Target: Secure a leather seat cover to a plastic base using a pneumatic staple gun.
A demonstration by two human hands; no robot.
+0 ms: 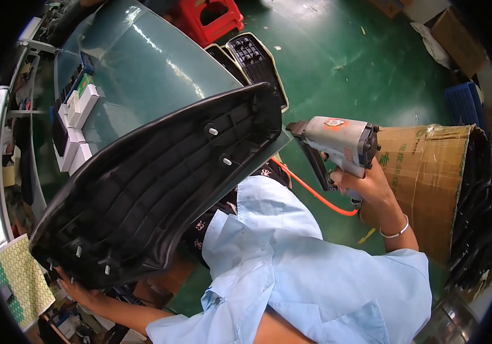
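A long black plastic seat base (154,183), ribbed and set with metal studs, lies tilted underside up across the dark green table (143,63). My left hand (74,289) grips its near lower end from below, mostly hidden by it. My right hand (366,186) is closed on the handle of a grey pneumatic staple gun (335,143), held in the air just right of the seat base's far end, its nose pointing toward the base but not touching it. An orange air hose (315,195) runs from the gun down toward my light blue shirt.
White and green small boxes (77,114) sit on the table's left part. More black seat bases (257,60) and a red stool (211,17) stand on the green floor behind. A big cardboard box (429,183) holding black parts is at my right. A yellow patterned sheet (20,275) lies lower left.
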